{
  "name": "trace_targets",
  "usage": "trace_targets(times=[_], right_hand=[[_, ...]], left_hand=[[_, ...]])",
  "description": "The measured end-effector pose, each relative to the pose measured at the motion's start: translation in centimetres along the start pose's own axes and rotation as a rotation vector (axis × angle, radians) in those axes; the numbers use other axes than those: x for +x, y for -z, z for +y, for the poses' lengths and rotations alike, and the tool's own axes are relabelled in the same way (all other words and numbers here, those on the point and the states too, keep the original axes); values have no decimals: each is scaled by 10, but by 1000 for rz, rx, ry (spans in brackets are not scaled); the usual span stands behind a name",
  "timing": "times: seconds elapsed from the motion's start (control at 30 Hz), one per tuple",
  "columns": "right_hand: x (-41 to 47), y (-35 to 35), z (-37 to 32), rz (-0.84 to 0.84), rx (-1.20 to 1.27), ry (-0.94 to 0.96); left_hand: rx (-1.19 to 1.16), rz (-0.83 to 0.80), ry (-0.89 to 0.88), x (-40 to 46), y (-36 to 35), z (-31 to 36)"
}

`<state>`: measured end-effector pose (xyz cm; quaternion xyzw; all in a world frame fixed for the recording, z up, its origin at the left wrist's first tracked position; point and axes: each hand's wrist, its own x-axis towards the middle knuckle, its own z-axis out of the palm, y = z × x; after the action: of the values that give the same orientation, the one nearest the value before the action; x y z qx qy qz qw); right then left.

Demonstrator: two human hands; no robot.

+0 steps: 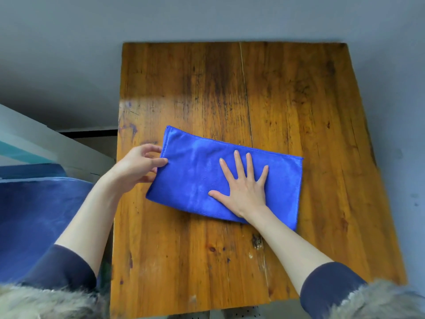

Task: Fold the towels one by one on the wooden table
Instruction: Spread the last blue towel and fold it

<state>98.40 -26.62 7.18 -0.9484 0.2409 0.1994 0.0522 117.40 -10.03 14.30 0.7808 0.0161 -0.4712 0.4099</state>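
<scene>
Right hand (243,187) spread flat on blue towel (195,171), left hand (135,166) pinching its edge.

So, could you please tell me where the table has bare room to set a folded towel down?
The table is bare from its far edge to the towel, along the right edge, and in the near strip below it. The middle is crowded: right hand flat on the towel, left hand at its left end.
</scene>
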Motion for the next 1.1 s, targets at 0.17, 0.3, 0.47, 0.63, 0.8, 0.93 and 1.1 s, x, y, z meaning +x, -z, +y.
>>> trace_targets(times=[0.17,0.3,0.47,0.63,0.8,0.93,1.1], right_hand=[[-3,10,7,-32,117,72],[-30,17,32,121,388,114],[-86,7,82,257,753,0],[-109,0,126,170,1040,-114],[-109,-9,138,161,1106,-200],[-107,-16,143,25,1177,-229],[-101,-23,149,-10,1459,-337]], left_hand=[[110,67,-149,-22,-15,18],[113,83,-235,-44,-45,40],[149,64,-317,-62,-113,62],[315,77,-360,-57,-199,57],[443,146,-308,-38,-247,38],[495,207,-326,-36,-262,35],[515,237,-456,-41,-288,34]])
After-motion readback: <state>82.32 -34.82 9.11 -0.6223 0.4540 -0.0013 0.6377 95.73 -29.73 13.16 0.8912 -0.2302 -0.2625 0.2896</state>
